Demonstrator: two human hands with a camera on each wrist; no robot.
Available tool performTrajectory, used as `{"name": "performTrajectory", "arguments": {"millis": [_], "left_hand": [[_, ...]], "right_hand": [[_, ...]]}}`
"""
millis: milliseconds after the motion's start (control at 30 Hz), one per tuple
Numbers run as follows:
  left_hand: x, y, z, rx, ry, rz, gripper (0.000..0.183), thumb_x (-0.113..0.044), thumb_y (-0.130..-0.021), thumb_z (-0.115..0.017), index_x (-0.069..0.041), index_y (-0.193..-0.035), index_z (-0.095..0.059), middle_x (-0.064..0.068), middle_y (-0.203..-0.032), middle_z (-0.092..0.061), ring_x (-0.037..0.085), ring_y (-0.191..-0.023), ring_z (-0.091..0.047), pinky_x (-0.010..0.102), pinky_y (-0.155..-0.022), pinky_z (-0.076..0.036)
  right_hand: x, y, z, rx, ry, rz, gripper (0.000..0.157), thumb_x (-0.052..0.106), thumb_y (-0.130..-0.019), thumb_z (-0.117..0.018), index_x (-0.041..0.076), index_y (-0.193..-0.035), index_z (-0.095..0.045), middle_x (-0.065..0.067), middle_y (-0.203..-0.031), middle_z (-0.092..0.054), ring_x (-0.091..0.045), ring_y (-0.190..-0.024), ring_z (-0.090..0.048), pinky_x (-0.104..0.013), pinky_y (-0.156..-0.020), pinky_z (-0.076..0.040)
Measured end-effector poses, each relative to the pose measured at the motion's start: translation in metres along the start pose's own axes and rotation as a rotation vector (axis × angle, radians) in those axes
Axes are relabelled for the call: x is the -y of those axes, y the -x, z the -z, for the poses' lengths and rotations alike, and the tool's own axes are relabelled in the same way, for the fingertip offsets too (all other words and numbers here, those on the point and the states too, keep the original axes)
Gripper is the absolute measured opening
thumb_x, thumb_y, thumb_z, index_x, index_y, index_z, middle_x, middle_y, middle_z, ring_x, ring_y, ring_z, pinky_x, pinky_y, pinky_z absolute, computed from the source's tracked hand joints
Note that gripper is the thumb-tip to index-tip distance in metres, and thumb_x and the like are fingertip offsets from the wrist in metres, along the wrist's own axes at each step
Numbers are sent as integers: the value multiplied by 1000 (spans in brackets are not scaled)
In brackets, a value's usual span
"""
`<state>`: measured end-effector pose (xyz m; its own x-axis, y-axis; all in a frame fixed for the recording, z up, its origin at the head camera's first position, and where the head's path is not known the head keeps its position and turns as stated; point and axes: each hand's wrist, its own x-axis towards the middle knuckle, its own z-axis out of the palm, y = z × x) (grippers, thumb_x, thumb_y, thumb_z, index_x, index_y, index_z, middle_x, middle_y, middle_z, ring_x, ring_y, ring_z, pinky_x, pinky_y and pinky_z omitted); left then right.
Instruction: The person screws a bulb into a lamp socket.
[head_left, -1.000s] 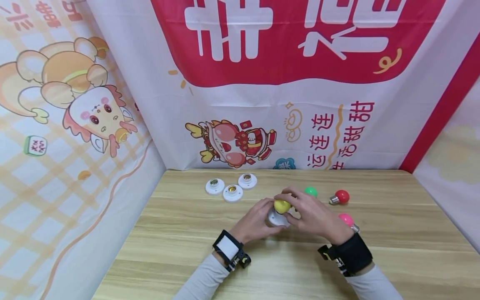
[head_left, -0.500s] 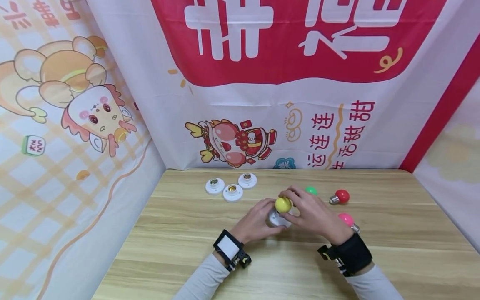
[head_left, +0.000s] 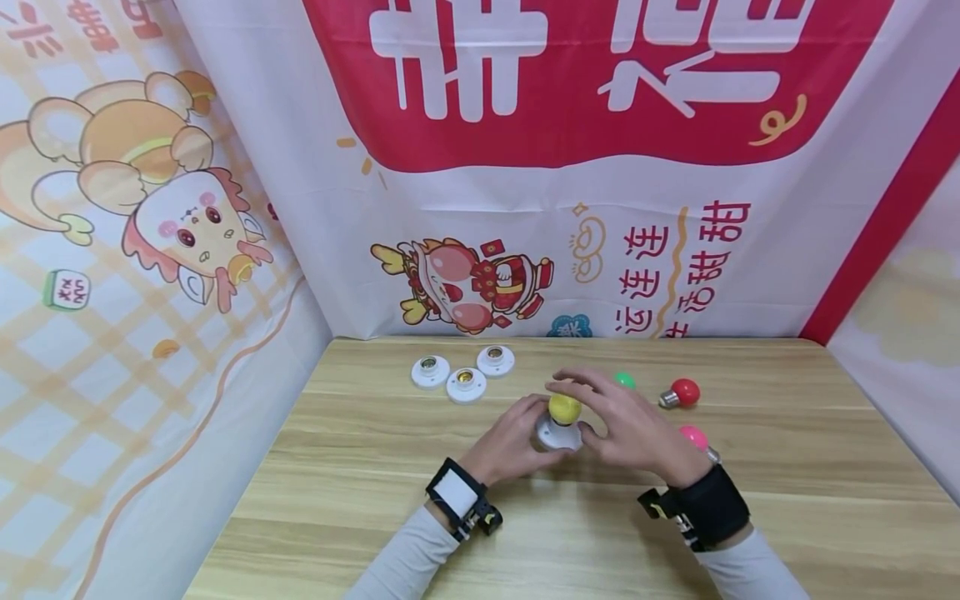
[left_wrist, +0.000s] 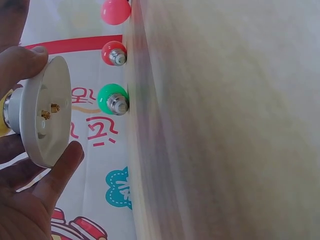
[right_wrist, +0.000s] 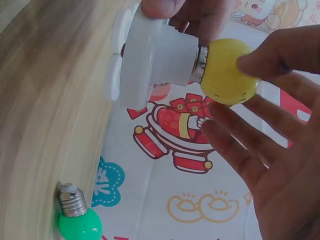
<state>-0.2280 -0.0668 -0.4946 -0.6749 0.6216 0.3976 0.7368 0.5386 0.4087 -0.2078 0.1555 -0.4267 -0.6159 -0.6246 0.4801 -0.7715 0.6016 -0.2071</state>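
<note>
My left hand [head_left: 513,442] grips the rim of a round white lamp holder [head_left: 558,435], held tilted above the table. A yellow light bulb [head_left: 565,408] sits in its socket, with some of the metal screw base showing in the right wrist view. Around the bulb, my right hand [head_left: 630,429] has loosely spread fingers; its thumb [right_wrist: 270,55] overlaps the bulb in the right wrist view, but in the head view stands slightly off it. The holder's underside, with two brass screws [left_wrist: 50,111], faces the left wrist camera.
Three white lamp holders [head_left: 465,385] stand at the back left of the wooden table [head_left: 360,467]. On the right lie a green bulb [head_left: 625,380], a red bulb [head_left: 685,392] and a pink bulb [head_left: 693,437]. A printed cloth [head_left: 465,200] hangs behind.
My right hand has loosened from the yellow bulb; its thumb has moved away to the right and its fingers have shifted. The left hand has kept its grip on the lamp holder.
</note>
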Motion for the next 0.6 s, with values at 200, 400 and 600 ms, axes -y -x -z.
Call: {"name": "performTrajectory", "arguments": {"millis": [200,400,600], "left_hand": [[-1,0,0,-3,-5,-22,82,-51,-82,-70,-17,-148,-34,-1,-138,-49,8,-123,-45,23,-101,-44],[-2,0,-1,4,2,-18,80,-50,-83,-69,-17,-148,-36,-1,-139,-48,9,-125,-44,24,-101,-44],[-2,0,-2,3,13,-5,77,-54,-84,-67,-19,-146,-39,-2,-140,-48,8,-124,-44,24,-101,-44]], "right_hand": [[-1,0,-1,28,-29,24,57,9,-79,-71,23,-132,-58,-2,-135,-54,-21,-124,-47,-46,-98,-48],[0,1,-2,14,11,-42,53,17,-77,-73,23,-128,-61,-1,-129,-57,-17,-119,-50,-41,-95,-50],[0,0,-3,-6,26,-68,49,27,-77,-76,21,-124,-64,2,-123,-58,-13,-110,-54,-37,-90,-54]]}}
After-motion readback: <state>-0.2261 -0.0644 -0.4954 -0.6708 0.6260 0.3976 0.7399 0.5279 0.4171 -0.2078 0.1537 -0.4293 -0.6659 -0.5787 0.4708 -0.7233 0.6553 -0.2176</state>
